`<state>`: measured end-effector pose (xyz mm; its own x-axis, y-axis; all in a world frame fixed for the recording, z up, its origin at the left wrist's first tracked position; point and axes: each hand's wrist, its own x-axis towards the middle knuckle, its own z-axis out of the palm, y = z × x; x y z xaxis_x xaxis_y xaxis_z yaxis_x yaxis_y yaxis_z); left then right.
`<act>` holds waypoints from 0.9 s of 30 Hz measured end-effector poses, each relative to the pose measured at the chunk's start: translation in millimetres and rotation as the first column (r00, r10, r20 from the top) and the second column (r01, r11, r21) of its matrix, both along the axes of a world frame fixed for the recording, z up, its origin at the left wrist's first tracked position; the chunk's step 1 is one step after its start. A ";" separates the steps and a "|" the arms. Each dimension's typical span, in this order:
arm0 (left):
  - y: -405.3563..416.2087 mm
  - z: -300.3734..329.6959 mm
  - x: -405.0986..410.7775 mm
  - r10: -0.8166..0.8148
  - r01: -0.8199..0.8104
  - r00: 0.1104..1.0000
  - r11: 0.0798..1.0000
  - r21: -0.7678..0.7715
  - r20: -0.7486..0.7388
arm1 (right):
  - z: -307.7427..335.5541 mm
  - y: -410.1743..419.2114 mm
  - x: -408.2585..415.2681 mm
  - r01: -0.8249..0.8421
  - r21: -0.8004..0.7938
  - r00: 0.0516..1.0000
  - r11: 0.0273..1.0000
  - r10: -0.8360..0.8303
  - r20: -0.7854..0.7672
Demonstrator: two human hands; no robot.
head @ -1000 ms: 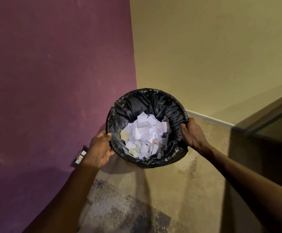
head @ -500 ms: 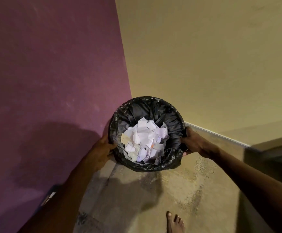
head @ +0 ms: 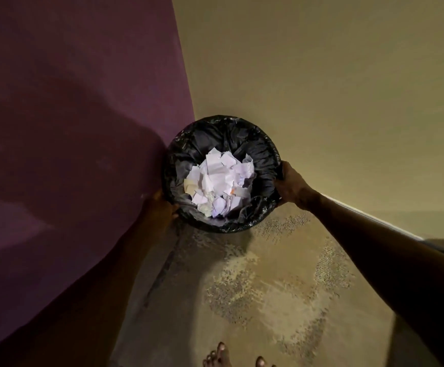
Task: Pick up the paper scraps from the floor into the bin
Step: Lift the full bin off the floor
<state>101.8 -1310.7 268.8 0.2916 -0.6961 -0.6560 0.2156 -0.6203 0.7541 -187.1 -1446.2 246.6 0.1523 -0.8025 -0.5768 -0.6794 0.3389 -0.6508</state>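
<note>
A round bin (head: 264, 152) lined with a black plastic bag sits in the corner where two walls meet. A heap of white paper scraps (head: 220, 184) fills its bottom. My left hand (head: 162, 207) grips the bin's left side near the purple wall, partly hidden by the rim. My right hand (head: 291, 185) grips the right rim, thumb over the edge. Whether the bin touches the floor I cannot tell.
A purple wall (head: 70, 128) rises on the left and a beige wall (head: 321, 88) behind, with a white skirting strip (head: 374, 219) at its foot. The mottled floor (head: 268, 287) stretches toward me, where my bare toes (head: 220, 357) show at the bottom edge.
Both hands have carried the bin away from me and down into the corner. The view has dropped, bringing more floor and my toes into sight.
</note>
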 end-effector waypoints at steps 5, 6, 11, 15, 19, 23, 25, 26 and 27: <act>-13.8 -19.0 -0.8 -0.075 0.067 0.956 0.997 0.037 0.283 | -5.6 -13.1 19.2 -0.048 -0.059 0.997 0.997 0.044 -0.064; -16.7 -24.7 0.9 -0.085 0.081 0.947 0.996 0.024 0.310 | -8.2 -16.4 19.9 -0.053 -0.062 0.997 0.997 0.050 -0.053; -33.1 -50.5 18.4 -0.024 0.020 0.982 0.999 0.027 0.187 | -47.1 -45.8 10.2 -0.084 -0.049 0.996 0.995 0.084 -0.020; -31.6 -54.5 9.2 0.097 -0.103 0.984 0.994 0.032 0.148 | -32.2 -42.8 17.0 -0.086 -0.039 0.996 0.996 0.085 -0.022; -37.3 -52.6 9.5 0.093 -0.119 0.965 0.989 0.092 0.246 | -14.1 -40.1 22.8 -0.081 0.071 0.996 0.994 0.083 -0.023; -37.7 -23.4 4.0 -0.121 -0.014 0.775 0.978 0.209 0.620 | 10.6 -19.5 23.5 -0.348 -0.108 0.884 0.931 0.287 -0.369; -33.9 3.6 -3.7 -0.137 0.094 0.618 0.991 0.100 0.774 | 28.7 -8.5 24.3 -0.474 -0.232 0.792 0.850 0.296 -0.534; -31.4 19.8 -8.7 -0.132 0.163 0.555 0.985 0.048 0.821 | 42.2 -3.2 26.2 -0.521 -0.273 0.757 0.809 0.291 -0.585; -28.6 31.8 -12.8 -0.132 0.231 0.497 0.973 0.016 0.858 | 54.5 1.8 27.9 -0.560 -0.313 0.733 0.767 0.283 -0.619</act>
